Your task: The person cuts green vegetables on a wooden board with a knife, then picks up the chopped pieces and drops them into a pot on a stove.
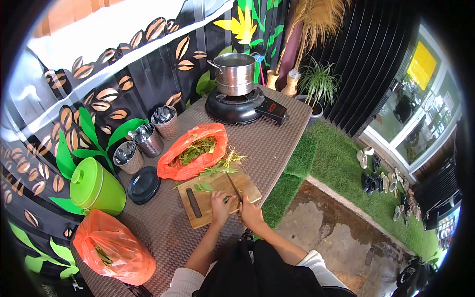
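Observation:
My right hand [251, 213] is closed around the handle of a knife [233, 187], its blade slanting up and left over a wooden cutting board [255, 190]. Beside it, my left hand [220, 205] is closed over the board, with a bit of green leafy stem [226, 200] showing at its fingers. Loose leaves [203, 187] lie on the board near its slot. At the board's far edge are cut stems with pale roots [231, 157]. Behind them, an open orange plastic bag [170, 167] holds more leafy greens [198, 151].
A steel pot [235, 74] sits on a black portable stove [230, 110] at the table's far end. Along the left stand cutlery holders [150, 141], dark plates [144, 184], a green lidded bucket [99, 187] and another orange bag [114, 247]. The table's [279, 143] right edge is close by.

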`<state>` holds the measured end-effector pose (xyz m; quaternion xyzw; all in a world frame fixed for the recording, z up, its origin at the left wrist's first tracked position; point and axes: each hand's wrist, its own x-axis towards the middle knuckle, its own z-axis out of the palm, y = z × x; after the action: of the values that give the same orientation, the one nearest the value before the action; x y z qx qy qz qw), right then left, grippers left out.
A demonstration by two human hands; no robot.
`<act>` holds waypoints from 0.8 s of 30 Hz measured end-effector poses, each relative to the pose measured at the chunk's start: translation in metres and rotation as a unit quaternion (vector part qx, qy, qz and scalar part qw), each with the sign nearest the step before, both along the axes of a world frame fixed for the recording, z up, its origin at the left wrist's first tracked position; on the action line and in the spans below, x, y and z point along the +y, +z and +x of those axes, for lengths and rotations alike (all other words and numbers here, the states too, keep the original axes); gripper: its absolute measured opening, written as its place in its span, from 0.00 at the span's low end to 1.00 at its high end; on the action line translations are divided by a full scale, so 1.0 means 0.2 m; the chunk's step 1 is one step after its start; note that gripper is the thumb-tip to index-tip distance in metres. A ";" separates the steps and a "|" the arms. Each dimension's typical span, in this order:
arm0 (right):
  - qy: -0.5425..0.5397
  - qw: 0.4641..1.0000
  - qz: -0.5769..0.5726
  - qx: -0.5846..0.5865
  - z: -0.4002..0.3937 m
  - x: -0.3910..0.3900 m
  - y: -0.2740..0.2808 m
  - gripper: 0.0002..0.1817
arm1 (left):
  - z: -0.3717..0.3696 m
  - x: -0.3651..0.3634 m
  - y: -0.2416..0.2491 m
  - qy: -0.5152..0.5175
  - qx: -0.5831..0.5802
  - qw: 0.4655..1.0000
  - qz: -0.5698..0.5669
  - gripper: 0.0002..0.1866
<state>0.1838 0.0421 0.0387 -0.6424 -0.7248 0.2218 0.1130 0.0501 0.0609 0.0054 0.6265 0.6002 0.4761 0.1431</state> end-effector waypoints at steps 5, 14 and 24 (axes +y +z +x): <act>0.008 1.000 -0.007 -0.010 0.00 0.02 -0.02 0.15 | 0.03 -0.02 0.00 -0.008 0.047 0.998 0.037 0.06; -0.013 1.000 0.003 -0.010 -0.04 -0.02 -0.01 0.17 | 0.02 -0.02 -0.02 -0.013 0.054 0.998 0.035 0.06; -0.003 1.000 -0.001 0.003 -0.06 -0.03 -0.01 0.16 | 0.01 -0.03 -0.02 -0.022 0.035 0.999 0.024 0.07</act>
<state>0.1723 0.0360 0.0357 -0.6440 -0.7224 0.2242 0.1147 0.0525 0.0541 0.0010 0.6591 0.5794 0.4648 0.1180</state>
